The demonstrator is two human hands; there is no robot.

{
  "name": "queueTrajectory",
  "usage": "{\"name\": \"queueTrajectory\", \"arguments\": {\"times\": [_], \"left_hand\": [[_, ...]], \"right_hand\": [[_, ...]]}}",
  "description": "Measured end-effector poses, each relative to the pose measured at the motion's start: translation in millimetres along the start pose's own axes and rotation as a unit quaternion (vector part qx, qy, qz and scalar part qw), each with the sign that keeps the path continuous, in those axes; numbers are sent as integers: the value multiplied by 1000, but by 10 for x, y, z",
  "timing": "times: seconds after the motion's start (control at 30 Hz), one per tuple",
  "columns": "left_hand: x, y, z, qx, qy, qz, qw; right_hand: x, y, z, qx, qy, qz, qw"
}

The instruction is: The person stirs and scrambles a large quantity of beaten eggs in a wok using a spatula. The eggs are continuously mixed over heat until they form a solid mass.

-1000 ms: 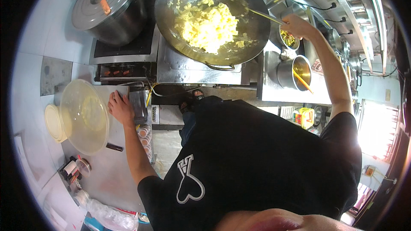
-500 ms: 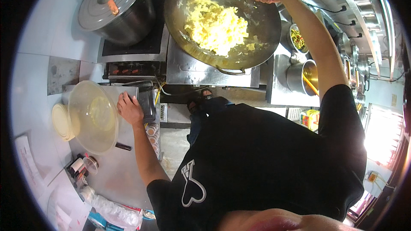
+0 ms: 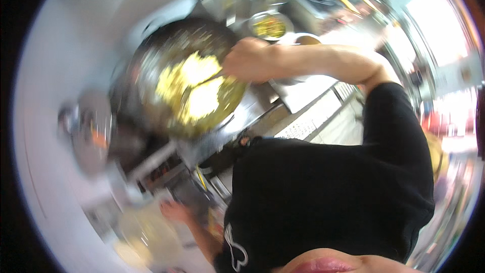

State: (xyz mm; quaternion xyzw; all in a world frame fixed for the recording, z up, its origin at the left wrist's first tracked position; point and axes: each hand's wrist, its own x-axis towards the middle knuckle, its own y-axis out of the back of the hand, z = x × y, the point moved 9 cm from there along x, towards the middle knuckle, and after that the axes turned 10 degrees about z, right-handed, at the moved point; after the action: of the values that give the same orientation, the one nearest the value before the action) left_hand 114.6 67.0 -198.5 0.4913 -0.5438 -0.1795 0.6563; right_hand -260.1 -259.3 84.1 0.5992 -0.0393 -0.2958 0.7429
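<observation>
My right hand (image 3: 247, 60) is closed around the handle of a long-handled ladle (image 3: 207, 80), above the right side of a large dark wok (image 3: 169, 38). The ladle's head lies among the yellow scrambled eggs (image 3: 202, 103) heaped in the wok. Down at the lower left, my left hand (image 3: 174, 211) is beside a large translucent plastic bowl (image 3: 154, 235). Motion smears its fingers, and I cannot tell whether it touches the bowl.
Left of the wok stands a lidded stockpot (image 3: 91, 131) with an orange-handled ladle on its lid. Beyond my right forearm are a bowl of green and red vegetables (image 3: 270, 27) and a metal pot (image 3: 307, 39). Much of the picture is blurred.
The view has swung round, so the surroundings appear turned. My right hand has brought the ladle from the wok's far rim into the eggs. My left hand is still near the plastic bowl.
</observation>
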Motion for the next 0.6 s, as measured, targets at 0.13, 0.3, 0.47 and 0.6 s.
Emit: {"name": "queueTrajectory", "arguments": {"times": [0.13,0.3,0.47,0.6], "left_hand": [[-124,75,-169,79,106,-38,991],[81,169,21,100,69,-13,992],[101,105,-52,96,32,24,995],[47,-43,-68,37,8,98,994]], "right_hand": [[-271,282,-180,25,15,18,999],[68,-605,-530,130,-104,38,985],[903,-1061,-547,147,-156,123,969],[868,-1216,167,290,-257,136,912]]}}
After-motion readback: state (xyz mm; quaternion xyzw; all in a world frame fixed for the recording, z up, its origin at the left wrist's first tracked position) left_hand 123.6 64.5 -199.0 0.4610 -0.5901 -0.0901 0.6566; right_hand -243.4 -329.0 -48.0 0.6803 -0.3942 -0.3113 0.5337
